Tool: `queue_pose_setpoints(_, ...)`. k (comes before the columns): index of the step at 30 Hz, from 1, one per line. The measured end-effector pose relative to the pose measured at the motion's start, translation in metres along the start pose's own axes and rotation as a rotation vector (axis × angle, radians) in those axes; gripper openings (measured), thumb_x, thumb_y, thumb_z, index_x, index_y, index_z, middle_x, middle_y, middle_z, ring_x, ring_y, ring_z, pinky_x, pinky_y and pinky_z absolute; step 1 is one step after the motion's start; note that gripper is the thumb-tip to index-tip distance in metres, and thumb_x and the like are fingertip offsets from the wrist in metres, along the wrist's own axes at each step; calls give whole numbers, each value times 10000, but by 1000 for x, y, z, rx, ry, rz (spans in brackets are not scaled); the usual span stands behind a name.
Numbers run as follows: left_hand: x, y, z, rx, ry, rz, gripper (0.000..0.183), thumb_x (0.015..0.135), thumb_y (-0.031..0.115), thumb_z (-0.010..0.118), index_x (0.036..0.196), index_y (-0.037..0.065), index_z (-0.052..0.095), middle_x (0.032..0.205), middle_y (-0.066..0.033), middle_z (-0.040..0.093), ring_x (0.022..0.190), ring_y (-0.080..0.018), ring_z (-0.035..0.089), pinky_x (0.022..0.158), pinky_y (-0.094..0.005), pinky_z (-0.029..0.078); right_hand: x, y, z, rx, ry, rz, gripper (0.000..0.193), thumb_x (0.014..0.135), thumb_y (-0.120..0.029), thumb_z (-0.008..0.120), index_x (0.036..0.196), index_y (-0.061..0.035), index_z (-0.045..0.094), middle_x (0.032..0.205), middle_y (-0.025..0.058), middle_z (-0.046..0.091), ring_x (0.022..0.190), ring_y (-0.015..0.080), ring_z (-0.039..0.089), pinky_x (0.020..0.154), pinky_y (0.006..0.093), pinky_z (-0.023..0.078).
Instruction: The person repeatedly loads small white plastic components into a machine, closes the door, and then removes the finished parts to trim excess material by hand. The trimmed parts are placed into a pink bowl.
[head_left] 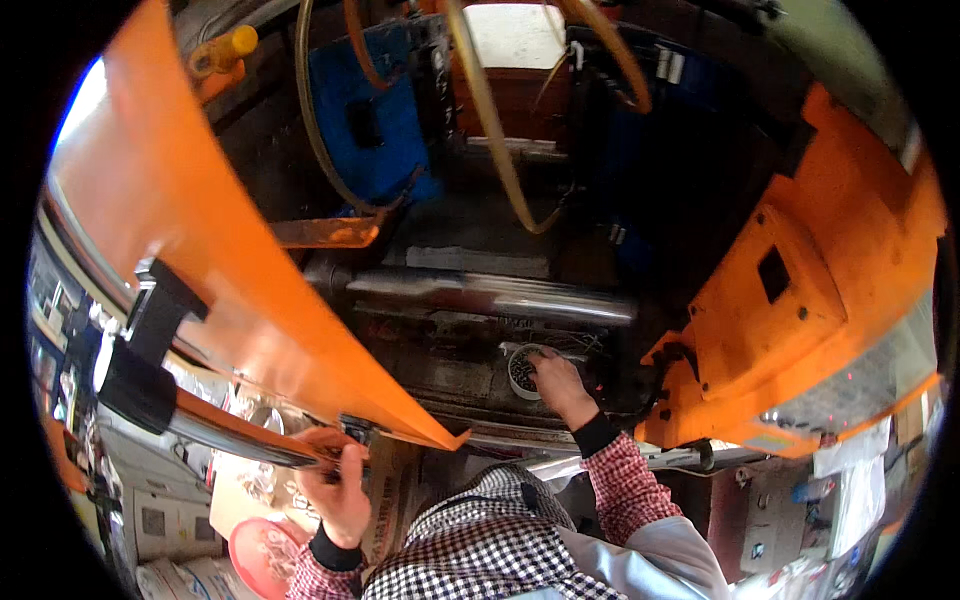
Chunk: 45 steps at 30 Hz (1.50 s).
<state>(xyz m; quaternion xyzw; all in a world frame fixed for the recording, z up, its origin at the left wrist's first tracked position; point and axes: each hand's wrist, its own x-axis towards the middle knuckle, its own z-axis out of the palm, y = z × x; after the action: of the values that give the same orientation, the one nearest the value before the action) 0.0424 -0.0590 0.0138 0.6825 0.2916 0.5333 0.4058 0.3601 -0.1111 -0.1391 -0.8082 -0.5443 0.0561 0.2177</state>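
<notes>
My right hand (562, 386) reaches into a small round white tub (524, 393) filled with small dark pieces. Its fingers are bent together at the tub's rim; whatever they pinch is hidden. The tub stands on the dark, grimy ledge inside a large orange machine. At the lower left, my left hand (338, 492) is closed round the near end of a shiny metal handle bar (240, 436), thumb raised. This bar is fixed to the orange machine door (270, 310) by a black bracket (165, 300).
A thick polished steel rod (490, 293) crosses behind the tub. Hoses (490, 120) hang above, between blue blocks (370, 110). An orange control housing (790, 300) stands at the right. A pink basin (262, 555) sits below my left hand.
</notes>
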Motion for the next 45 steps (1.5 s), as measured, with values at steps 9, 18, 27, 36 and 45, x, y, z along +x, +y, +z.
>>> queue_pose_setpoints(9, 26, -25, -29, 189, 277, 45, 253, 917, 36, 539, 1151, -13, 455, 918, -54, 534, 774, -114, 524, 694, -235, 428, 16, 24, 13, -16, -15, -259, 212, 768, -42, 595, 976, -29, 631, 1015, 178, 592, 969, 346, 590, 747, 412, 528)
queue_pose_setpoints(18, -7, -8, 1, 886, 432, 622, 667, 818, 225, 628, 1302, -113, 318, 1336, -291, 358, 1190, -368, 425, 1022, -460, 328, 13, 30, -1, 163, 54, -270, 86, 776, -64, 614, 813, -8, 668, 823, 148, 632, 776, 331, 624, 689, 392, 505)
queue_pose_setpoints(27, 18, -120, 164, -776, -421, -1057, 493, 986, 424, 387, 1110, -36, 519, 1032, -103, 592, 958, -197, 587, 869, -323, 483, 11, -9, -37, 557, 130, -272, 177, 753, 8, 637, 925, -10, 673, 898, 142, 650, 788, 317, 628, 712, 365, 513)
queue_pose_setpoints(36, 18, -153, 192, -1157, -258, -1236, 516, 995, 400, 357, 1151, -77, 477, 1099, -136, 543, 1083, -242, 486, 1061, -413, 334, 15, -16, -38, 496, 161, -338, 195, 730, 21, 660, 918, -22, 686, 918, 106, 673, 833, 289, 615, 771, 359, 498)
queue_pose_setpoints(45, 26, -143, 181, -1056, -321, -1198, 504, 995, 357, 385, 1145, -111, 501, 1130, -192, 546, 1088, -288, 518, 1031, -421, 399, 20, -3, -43, 506, 285, -166, 163, 736, -9, 668, 897, -28, 677, 872, 128, 664, 827, 329, 622, 720, 383, 508)
